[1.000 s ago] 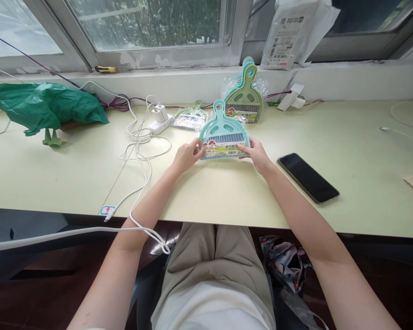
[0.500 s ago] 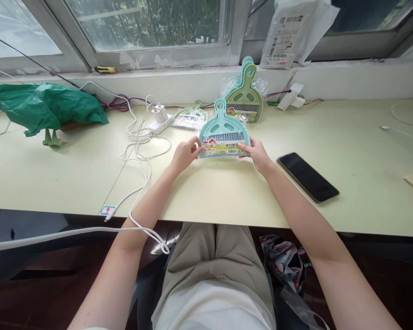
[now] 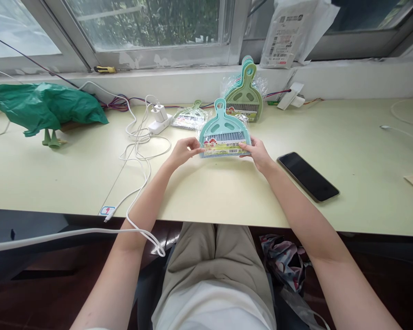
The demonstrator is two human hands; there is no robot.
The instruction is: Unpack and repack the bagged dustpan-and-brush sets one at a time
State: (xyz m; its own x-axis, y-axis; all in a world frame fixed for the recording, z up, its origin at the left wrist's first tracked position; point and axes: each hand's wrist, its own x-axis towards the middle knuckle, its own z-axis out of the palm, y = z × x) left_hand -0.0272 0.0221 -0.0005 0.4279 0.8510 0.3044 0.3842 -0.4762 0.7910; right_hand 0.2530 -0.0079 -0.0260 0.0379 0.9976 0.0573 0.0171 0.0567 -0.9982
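A light-blue dustpan and brush set (image 3: 223, 124) in clear wrapping stands upright over the table, handle up, its printed label towards me. My right hand (image 3: 260, 155) grips its lower right corner, thumb across the label and fingers behind. At the lower left edge, my left hand (image 3: 185, 153) is closed in a pinch, fingertips touching the wrapped edge. Behind it, a row of similar wrapped sets leans upright with a green dustpan (image 3: 247, 94) in front. A smaller green wrapped set (image 3: 191, 117) lies behind to the left.
A black phone (image 3: 308, 177) lies right of my right hand. White cables (image 3: 137, 158) tangle on the left near a power strip (image 3: 160, 124) with a charger. A green plastic bag (image 3: 48, 107) sits far left. A yellow cutter (image 3: 105, 69) rests on the sill.
My left hand has shifted slightly left along the edge, its fingers straighter. The dustpan set has barely moved, and my right hand keeps its grip.
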